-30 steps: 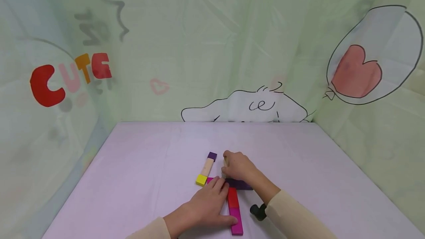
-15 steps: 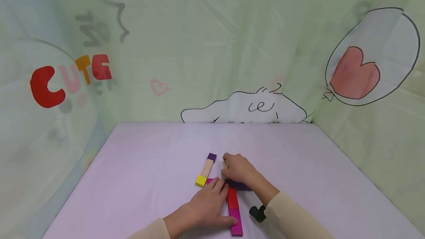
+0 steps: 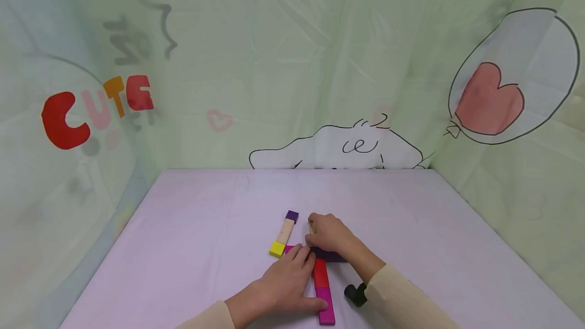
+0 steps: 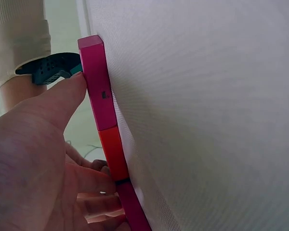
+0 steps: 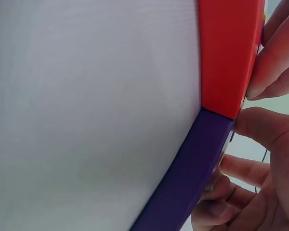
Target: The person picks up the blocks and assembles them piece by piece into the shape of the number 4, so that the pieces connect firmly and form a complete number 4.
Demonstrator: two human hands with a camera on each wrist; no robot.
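Observation:
Flat coloured blocks lie end to end on the table. My left hand (image 3: 285,282) rests on them with straight fingers, its thumb on the front magenta block (image 3: 326,314). Just beyond is a red block (image 3: 321,273), which meets a dark purple block (image 3: 330,255) set crosswise. Another magenta block (image 3: 289,249) shows partly beside the left fingertips. Behind the purple block, my right hand (image 3: 330,232) pinches a pale wooden block (image 3: 311,227), mostly hidden by the fingers. In the right wrist view, the red block (image 5: 229,53) touches the purple block (image 5: 192,168) at an angle.
To the left, a slanted row joins a yellow block (image 3: 277,249), a natural wood block (image 3: 286,231) and a small purple block (image 3: 292,215). A black wrist device (image 3: 355,293) shows by the right sleeve. Printed cloth walls surround the pale table (image 3: 205,217).
Almost nothing differs: the right hand shifts very slightly while keeping its pinch on the pale wooden block. The left hand and the other blocks stay where they were.

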